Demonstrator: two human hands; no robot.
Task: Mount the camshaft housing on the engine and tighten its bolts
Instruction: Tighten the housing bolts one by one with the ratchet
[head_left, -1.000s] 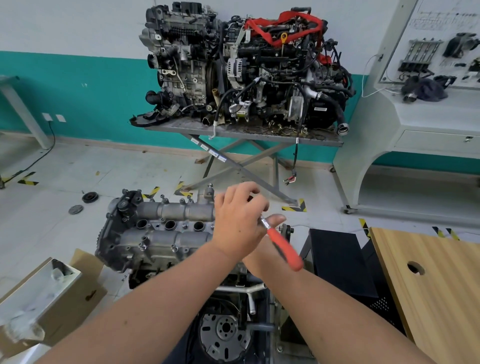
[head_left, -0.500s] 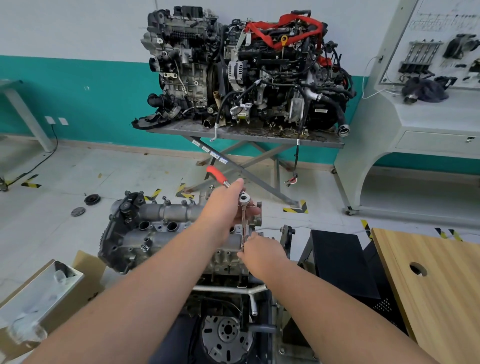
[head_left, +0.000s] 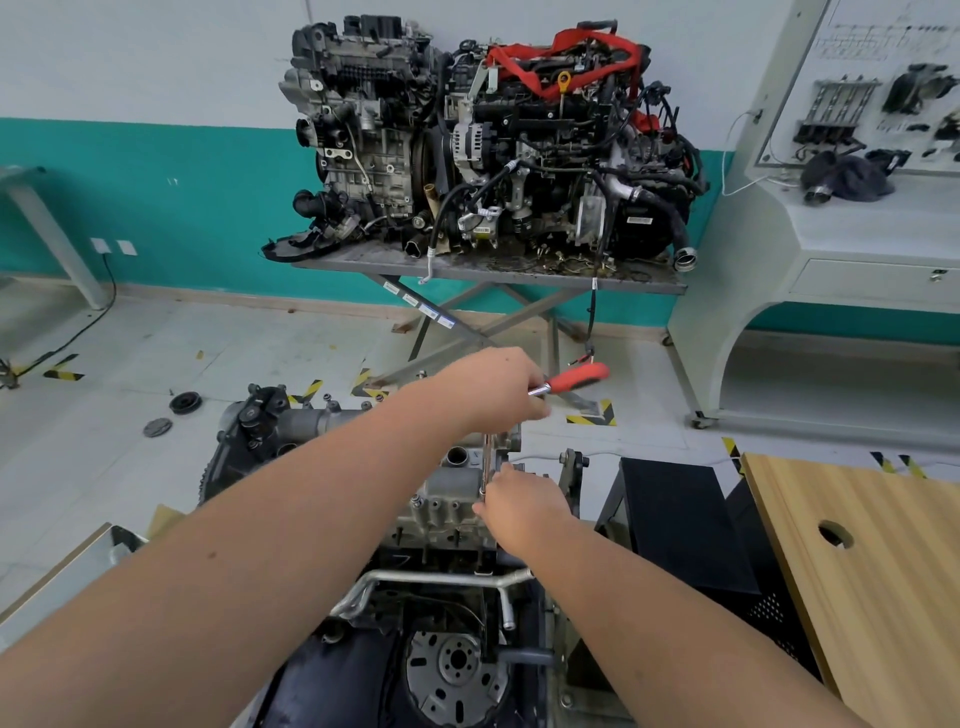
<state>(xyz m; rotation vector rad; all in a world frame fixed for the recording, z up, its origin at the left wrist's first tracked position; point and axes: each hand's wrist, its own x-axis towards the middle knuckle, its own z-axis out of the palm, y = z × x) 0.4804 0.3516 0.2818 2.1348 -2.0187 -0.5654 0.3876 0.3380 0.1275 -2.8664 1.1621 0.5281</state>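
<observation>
No legible text, brand, number or sign anywhere. White stickers (head_left: 418, 305) along one crossed leg of the scissor-lift table (head_left: 519, 273), print too small to make out. Small labels (head_left: 638, 220) on the black housing and near the lower front of the far engine (head_left: 493, 140), equally unreadable. Faint printed diagram lines across the top of the training panel (head_left: 883, 41) at the upper right, too blurred to decipher. Yellow-and-black hazard tape (head_left: 592, 415) on the floor, stripes only, no lettering.
</observation>
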